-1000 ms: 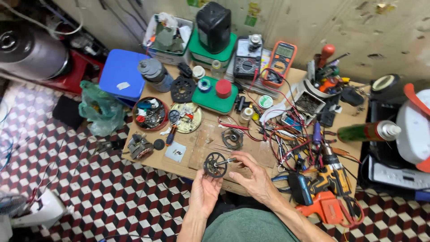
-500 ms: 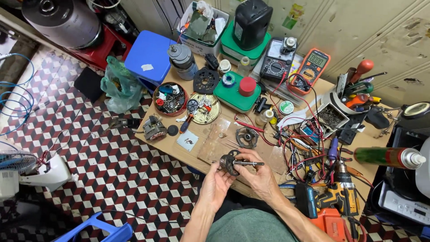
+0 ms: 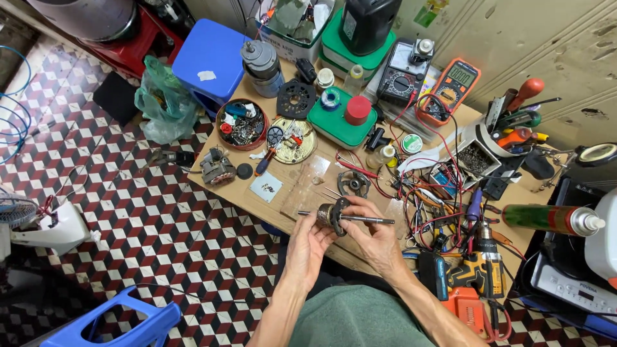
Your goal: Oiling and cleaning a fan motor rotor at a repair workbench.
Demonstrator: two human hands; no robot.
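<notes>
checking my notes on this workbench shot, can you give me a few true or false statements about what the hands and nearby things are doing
1. Both hands hold the motor rotor by its body and shaft. True: the left hand and right hand both grip it above the table.
2. The rotor's shaft points straight up. False: it lies roughly level, sticking out to either side.
3. An orange multimeter sits at the far side of the table. True.
4. The green spray can stands upright. False: it lies on its side.
5. The red cap rests on the floor. False: it stands on a green box.
</notes>
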